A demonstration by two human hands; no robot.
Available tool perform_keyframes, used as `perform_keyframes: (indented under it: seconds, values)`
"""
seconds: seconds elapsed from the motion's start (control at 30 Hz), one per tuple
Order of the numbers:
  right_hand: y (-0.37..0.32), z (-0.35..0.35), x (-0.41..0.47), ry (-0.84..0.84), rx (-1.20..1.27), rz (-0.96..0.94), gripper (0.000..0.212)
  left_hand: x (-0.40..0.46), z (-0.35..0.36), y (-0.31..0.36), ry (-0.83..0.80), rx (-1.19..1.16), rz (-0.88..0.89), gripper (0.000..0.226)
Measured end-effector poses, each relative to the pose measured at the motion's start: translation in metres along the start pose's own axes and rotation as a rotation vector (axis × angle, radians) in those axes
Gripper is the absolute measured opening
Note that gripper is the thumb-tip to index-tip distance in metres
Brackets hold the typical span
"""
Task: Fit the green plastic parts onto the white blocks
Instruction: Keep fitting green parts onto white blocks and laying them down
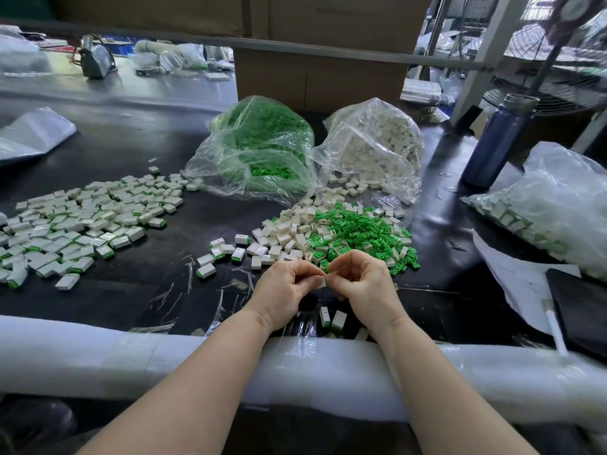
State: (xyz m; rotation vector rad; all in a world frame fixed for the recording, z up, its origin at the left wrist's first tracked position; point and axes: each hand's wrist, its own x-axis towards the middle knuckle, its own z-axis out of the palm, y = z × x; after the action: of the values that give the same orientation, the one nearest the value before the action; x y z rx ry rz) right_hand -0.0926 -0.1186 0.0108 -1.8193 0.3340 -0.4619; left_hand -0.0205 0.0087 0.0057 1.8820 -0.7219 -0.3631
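Between the two hands, just above the counter (203, 224): white block (323, 283) pinched in left grip (285, 284), green part (325, 275) at its upper end — right grip (358, 280) pinching alongside, both equally near; block's axis unclear.

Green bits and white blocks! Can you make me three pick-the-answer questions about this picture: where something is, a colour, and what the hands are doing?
1. Where is the finished pile?
A. left of the hands
B. inside a bag
C. on the bottle

2. What colour is the bottle?
A. red
B. blue
C. yellow

3. What are the left hand and right hand doing?
A. resting flat
B. pinching a block together
C. lifting a bag

Answers: 1 A, the pile lies on the table at left. 2 B, it is dark blue. 3 B, both hands' fingertips meet on one small block.
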Motion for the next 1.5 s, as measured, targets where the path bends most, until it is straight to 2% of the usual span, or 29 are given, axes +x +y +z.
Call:
perform_keyframes:
  seconds: [0.53, 0.8, 0.93, 1.07, 1.27, 1.5]
  values:
    - [0.0007, -0.0062, -0.0019, -0.139, 0.079, 0.056, 0.025, -0.0028, -0.0014, 0.0029, -0.096, 0.060, 0.049, 0.006]
    - [0.0037, -0.0011, 0.0015, -0.012, 0.137, 0.040, 0.017, -0.0016, 0.0023, 0.0007, -0.010, -0.006, 0.048, 0.017]
    - [0.0046, -0.0016, 0.0013, -0.001, 0.179, 0.051, 0.014, -0.0014, 0.0020, -0.0022, 0.033, 0.106, 0.085, 0.027]
    - [0.0037, -0.0031, 0.0006, -0.016, 0.230, 0.062, 0.014, 0.0003, 0.0013, -0.0021, 0.053, 0.036, 0.054, 0.005]
    - [0.0032, 0.0009, 0.0009, 0.028, 0.148, 0.061, 0.019, 0.0006, -0.0006, -0.0008, 0.013, -0.034, 0.003, 0.007]
    - [0.0040, 0.0025, 0.0012, -0.040, -0.008, 0.066, 0.022, -0.0018, -0.0016, -0.0016, -0.063, -0.012, -0.023, 0.015]
